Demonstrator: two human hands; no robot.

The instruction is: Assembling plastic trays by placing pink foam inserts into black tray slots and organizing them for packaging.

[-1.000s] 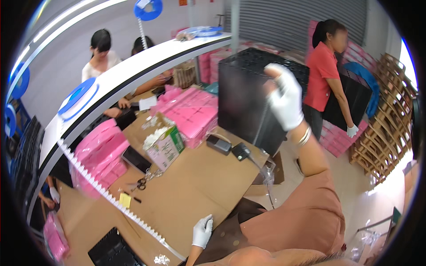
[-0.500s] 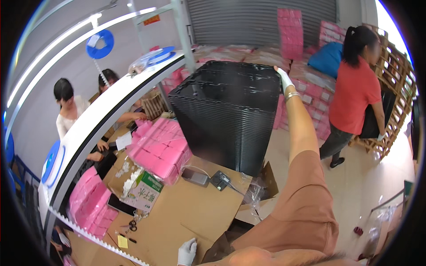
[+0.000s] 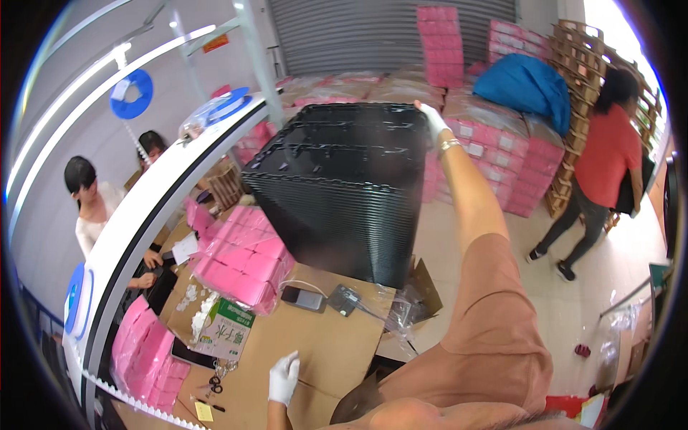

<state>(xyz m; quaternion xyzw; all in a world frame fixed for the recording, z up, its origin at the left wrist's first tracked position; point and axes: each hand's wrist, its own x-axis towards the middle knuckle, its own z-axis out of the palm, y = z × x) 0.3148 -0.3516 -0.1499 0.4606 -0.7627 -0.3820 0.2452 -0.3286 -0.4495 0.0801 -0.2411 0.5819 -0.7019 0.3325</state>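
A tall stack of black plastic trays [image 3: 337, 193] stands at the far side of the cardboard-covered table [image 3: 322, 344]. My right hand [image 3: 433, 120], in a white glove, reaches out to the stack's far right top corner, its fingers closed over the rim. Above the near part of the table is my left hand [image 3: 284, 378], also white-gloved. Its fingers are curled in, and I see nothing in them. Behind the stack's left side lie pink packs in clear wrap [image 3: 244, 258]. A grey phone-like device [image 3: 302, 298] rests near the stack's base.
A white shelf beam [image 3: 161, 193] crosses the left side. Scissors [image 3: 215, 384], a yellow note [image 3: 204, 411] and an open carton [image 3: 228, 330] lie on the table. Two people work beyond the beam. Another person [image 3: 609, 150] in red walks at right, near wooden pallets [image 3: 566, 136].
My view has shifted slightly rightward. The person in red has moved right, away from the pallets, carrying a black item. My left hand has risen a little; my right hand stays on the stack.
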